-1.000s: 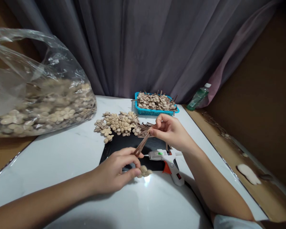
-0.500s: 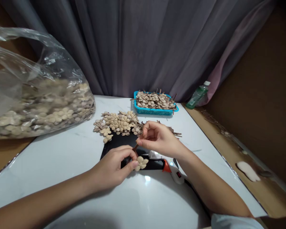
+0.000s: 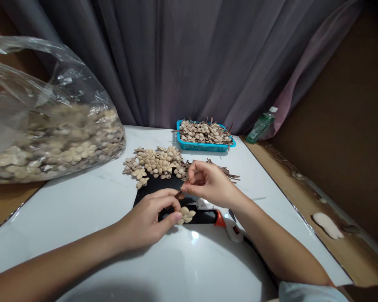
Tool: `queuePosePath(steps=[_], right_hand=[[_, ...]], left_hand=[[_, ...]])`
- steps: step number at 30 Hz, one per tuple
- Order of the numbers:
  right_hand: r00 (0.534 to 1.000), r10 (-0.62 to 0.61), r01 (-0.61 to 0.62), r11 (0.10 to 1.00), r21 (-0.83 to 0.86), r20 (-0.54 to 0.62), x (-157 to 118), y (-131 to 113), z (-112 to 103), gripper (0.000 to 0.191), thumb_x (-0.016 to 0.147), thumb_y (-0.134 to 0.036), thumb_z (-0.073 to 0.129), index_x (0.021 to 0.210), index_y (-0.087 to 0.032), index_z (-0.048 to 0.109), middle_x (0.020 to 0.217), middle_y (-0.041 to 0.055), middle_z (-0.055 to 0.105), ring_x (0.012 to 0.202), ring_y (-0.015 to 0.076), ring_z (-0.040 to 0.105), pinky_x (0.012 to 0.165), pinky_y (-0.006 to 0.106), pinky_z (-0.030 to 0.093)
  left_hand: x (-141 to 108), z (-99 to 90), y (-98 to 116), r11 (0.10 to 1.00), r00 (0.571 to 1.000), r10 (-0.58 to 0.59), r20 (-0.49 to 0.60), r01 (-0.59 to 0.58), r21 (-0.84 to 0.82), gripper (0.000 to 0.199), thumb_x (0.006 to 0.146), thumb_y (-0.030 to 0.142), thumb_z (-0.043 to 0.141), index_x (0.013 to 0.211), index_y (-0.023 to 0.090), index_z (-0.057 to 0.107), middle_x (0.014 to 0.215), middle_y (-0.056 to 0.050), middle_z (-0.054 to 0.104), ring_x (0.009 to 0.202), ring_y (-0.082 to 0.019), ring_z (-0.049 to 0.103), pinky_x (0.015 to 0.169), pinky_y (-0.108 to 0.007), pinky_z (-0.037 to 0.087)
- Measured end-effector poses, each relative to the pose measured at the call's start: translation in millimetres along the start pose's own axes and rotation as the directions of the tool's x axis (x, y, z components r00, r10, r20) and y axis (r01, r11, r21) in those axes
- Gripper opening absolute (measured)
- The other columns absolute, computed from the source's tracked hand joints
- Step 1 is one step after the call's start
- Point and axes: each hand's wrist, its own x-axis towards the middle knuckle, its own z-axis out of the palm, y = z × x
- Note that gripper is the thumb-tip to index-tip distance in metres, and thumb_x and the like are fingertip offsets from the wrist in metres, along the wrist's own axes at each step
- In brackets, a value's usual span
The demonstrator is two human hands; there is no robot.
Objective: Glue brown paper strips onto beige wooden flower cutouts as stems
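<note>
My left hand [image 3: 154, 216] pinches a cream flower-shaped piece [image 3: 186, 215] between thumb and fingers, low over a black mat [image 3: 162, 184]. Above it, my right hand [image 3: 208, 180] is closed in a pinch on a thin brown strip [image 3: 178, 194], whose lower end reaches down beside my left fingers. Whether the strip touches the flower piece is hidden by the fingers. Under my right wrist lies a white glue gun [image 3: 228, 218] with an orange part, its nozzle pointing left. Behind the hands sit a pile of flower pieces [image 3: 159, 161] and loose brown strips [image 3: 228, 173].
A clear plastic bag [image 3: 56, 138] full of flower pieces stands at the left. A blue basket [image 3: 204, 147] heaped with flower pieces and strips is at the back. A green bottle [image 3: 261, 126] stands at the right rear, before a grey curtain [image 3: 189, 58]. The tabletop [image 3: 91, 201] is white.
Both hands keep nearly the same place and grip. The right hand has dipped very slightly, and the brown strip has shifted a little beside the left fingers.
</note>
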Motion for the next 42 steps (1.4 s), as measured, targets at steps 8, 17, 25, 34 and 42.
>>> queuePosePath(steps=[8,17,25,34,42], right_hand=[[1.0,0.009,-0.011,0.998,0.069,0.017,2,3,4,0.03,0.069,-0.017,0.071,0.081,-0.022,0.044,0.071,-0.0006,0.069,0.07,0.0172,0.069,0.059,0.023,0.049],[0.999,-0.017,0.017,1.0,-0.004,-0.035,3,3,-1,0.027,0.07,-0.017,0.068,0.078,-0.021,0.043,0.069,-0.0014,0.067,0.07,0.0158,0.068,0.059,0.023,0.047],[0.978,-0.062,0.07,0.997,0.031,-0.199,8,1,-21,0.03,0.067,-0.016,0.071,0.076,-0.021,0.043,0.06,-0.0072,0.057,0.06,0.0114,0.062,0.055,0.02,0.044],[0.999,-0.021,0.022,0.999,0.028,-0.028,2,0,0,0.028,0.068,-0.014,0.067,0.077,-0.022,0.042,0.068,-0.0029,0.064,0.066,0.0137,0.065,0.057,0.022,0.046],[0.999,-0.041,0.043,0.997,0.065,-0.031,3,-1,-1,0.028,0.069,-0.014,0.068,0.076,-0.021,0.042,0.067,-0.0035,0.063,0.067,0.0126,0.065,0.058,0.021,0.046]], left_hand=[[4,-3.2,1,0.999,1.0,-0.001,0.007,0.001,-0.043,0.014,0.087,0.023,0.051,0.08,0.017,0.061,0.096,-0.005,0.062,0.095,-0.019,0.057,0.084,-0.029,0.043],[1,1.8,-6,1.0,1.0,0.001,-0.007,-0.001,-0.002,0.013,0.088,0.021,0.05,0.081,0.018,0.06,0.092,-0.004,0.059,0.088,-0.017,0.056,0.078,-0.028,0.044],[-1,-3.9,1,0.998,0.999,-0.047,-0.01,0.047,0.032,0.014,0.086,0.026,0.05,0.081,0.018,0.061,0.101,-0.007,0.053,0.09,-0.019,0.055,0.079,-0.032,0.051],[3,-7.3,1,1.0,1.0,-0.011,-0.021,0.012,0.025,0.014,0.085,0.026,0.054,0.079,0.018,0.064,0.115,-0.009,0.058,0.106,-0.023,0.055,0.093,-0.035,0.044],[3,0.7,-3,1.0,1.0,0.017,-0.004,-0.017,-0.011,0.013,0.086,0.021,0.053,0.081,0.018,0.064,0.091,-0.004,0.066,0.09,-0.018,0.059,0.082,-0.028,0.044]])
